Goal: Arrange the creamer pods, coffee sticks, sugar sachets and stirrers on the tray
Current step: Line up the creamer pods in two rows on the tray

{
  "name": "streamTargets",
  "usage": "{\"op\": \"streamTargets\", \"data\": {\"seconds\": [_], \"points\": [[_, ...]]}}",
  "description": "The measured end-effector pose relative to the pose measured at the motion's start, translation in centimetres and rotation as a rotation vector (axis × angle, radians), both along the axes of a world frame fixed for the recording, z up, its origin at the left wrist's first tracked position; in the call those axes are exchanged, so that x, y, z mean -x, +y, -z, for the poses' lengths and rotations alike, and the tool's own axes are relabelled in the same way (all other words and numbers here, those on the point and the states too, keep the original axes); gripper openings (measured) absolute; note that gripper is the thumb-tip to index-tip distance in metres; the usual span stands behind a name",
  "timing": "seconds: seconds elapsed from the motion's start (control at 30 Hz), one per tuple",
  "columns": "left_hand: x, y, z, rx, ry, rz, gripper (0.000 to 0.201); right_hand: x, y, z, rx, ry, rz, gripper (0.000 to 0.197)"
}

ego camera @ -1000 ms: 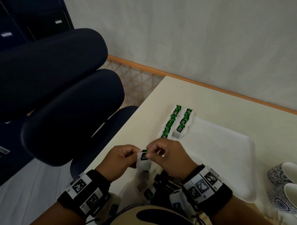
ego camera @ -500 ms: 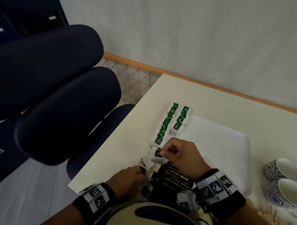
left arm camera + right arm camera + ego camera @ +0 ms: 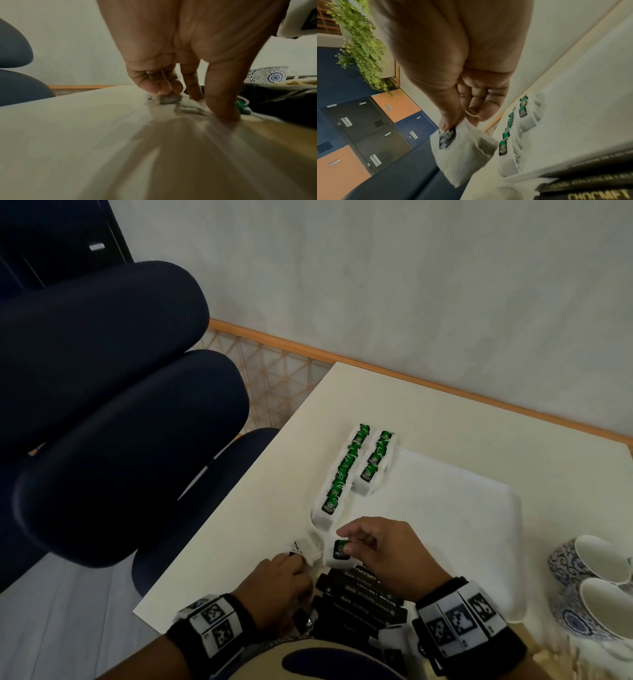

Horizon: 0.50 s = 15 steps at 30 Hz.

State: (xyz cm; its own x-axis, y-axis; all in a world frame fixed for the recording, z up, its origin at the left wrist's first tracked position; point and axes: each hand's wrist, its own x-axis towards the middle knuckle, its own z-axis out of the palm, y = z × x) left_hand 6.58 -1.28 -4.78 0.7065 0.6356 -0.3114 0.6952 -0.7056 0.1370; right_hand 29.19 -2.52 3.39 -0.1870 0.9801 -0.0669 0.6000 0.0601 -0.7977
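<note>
Two sachet rows (image 3: 356, 463) are laid; another sachet (image 3: 337, 553) is pinched by right hand (image 3: 383, 553), loose sachet (image 3: 305, 549) by left hand (image 3: 274, 587); coffee sticks (image 3: 363, 594) unplaced.

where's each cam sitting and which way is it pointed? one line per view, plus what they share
Head: on the head, looks forward and down at the white tray and table; both hands show.
Left wrist: low over the table, looks along the left hand, fingers down on a tea bag.
Right wrist: rolled sideways, looks along the right hand pinching a held tea bag.
Shared: head and right wrist both show the rows of green-tagged tea bags and black sticks.
</note>
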Motion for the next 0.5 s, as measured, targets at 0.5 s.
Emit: {"op": "streamTargets", "data": {"seconds": [0.5], "points": [[0.3,-0.3,-0.9,0.192,-0.076,-0.071,0.014,-0.4,-0.2,-0.6,-0.006,-0.055,-0.008,0.011]]}}
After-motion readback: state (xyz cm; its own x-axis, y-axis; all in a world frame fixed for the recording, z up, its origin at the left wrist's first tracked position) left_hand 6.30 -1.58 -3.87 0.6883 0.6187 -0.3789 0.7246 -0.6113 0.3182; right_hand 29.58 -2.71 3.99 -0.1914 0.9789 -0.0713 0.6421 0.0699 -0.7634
